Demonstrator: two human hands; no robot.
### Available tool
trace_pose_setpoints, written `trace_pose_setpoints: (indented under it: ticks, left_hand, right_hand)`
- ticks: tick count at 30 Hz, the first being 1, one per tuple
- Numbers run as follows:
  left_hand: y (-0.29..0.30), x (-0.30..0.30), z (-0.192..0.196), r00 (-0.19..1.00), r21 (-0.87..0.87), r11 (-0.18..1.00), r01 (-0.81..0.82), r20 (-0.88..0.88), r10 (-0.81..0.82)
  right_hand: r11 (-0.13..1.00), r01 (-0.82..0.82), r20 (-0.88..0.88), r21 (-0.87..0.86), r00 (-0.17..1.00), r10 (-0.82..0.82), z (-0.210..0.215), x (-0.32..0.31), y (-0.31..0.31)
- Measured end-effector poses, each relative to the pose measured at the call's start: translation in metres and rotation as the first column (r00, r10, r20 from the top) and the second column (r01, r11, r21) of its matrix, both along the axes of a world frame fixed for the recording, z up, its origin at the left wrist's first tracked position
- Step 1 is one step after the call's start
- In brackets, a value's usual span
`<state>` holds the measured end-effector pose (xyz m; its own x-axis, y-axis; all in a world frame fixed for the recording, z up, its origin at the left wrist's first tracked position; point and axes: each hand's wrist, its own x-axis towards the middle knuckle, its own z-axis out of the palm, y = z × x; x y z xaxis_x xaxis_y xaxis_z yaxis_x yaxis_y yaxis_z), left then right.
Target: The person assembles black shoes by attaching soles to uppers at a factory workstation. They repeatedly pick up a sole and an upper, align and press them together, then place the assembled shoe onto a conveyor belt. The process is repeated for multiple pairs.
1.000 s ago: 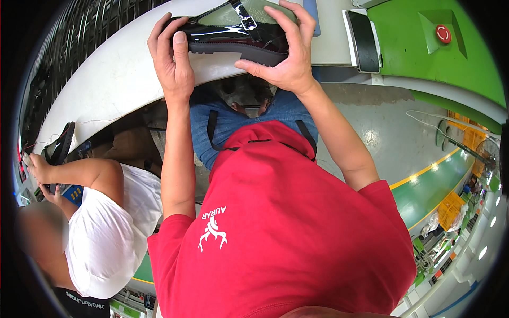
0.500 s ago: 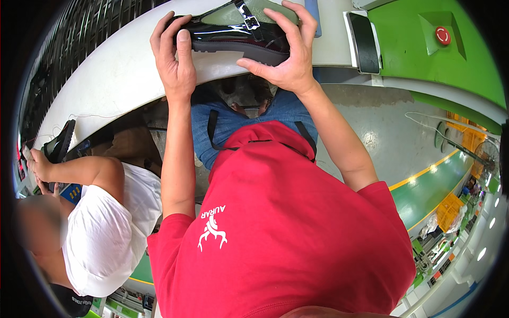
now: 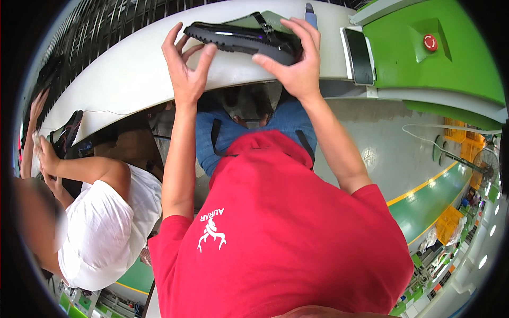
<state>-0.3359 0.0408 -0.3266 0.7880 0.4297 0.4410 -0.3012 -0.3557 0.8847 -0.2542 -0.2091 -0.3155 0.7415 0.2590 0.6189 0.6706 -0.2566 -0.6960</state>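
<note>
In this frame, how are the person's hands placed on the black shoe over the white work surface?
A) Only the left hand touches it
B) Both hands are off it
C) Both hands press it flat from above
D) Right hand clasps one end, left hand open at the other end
D: the right hand wraps its fingers round one end of the black shoe, while the left hand stands open with fingers spread at the other end.

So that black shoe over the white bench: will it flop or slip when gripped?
The black shoe probably stays stiff: its thick lugged sole looks straight between the left hand and right hand. The glossy upper may be slippery; the ridged sole should grip better.
</note>
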Motion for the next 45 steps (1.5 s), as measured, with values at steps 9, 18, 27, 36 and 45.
trace_pose_setpoints:
  ticks: [9,18,27,36,45]
  left_hand:
    - [-0.059,-0.072,0.026,0.995,-0.317,0.949,0.005,0.099,0.028]
    - [-0.057,-0.096,0.044,0.999,-0.352,0.936,0.014,0.048,0.003]
    - [-0.064,-0.09,0.049,0.986,-0.434,0.899,0.059,0.167,0.016]
    - [-0.06,-0.093,0.045,0.956,-0.484,0.828,0.283,0.069,-0.286]
    - [-0.063,-0.092,0.056,0.917,-0.45,0.887,0.103,-0.302,-0.26]
  right_hand:
    - [0.987,-0.156,0.149,-0.039,0.976,0.16,0.094,-0.058,-0.021]
    - [0.981,-0.193,0.087,0.022,0.978,0.19,0.099,-0.084,-0.021]
    - [0.931,-0.23,-0.231,0.284,0.926,0.299,0.095,-0.092,-0.022]
    - [0.309,0.147,-0.223,0.94,-0.422,0.879,0.026,-0.128,-0.017]
    - [0.454,0.143,-0.349,0.879,-0.455,0.819,0.022,-0.14,-0.018]
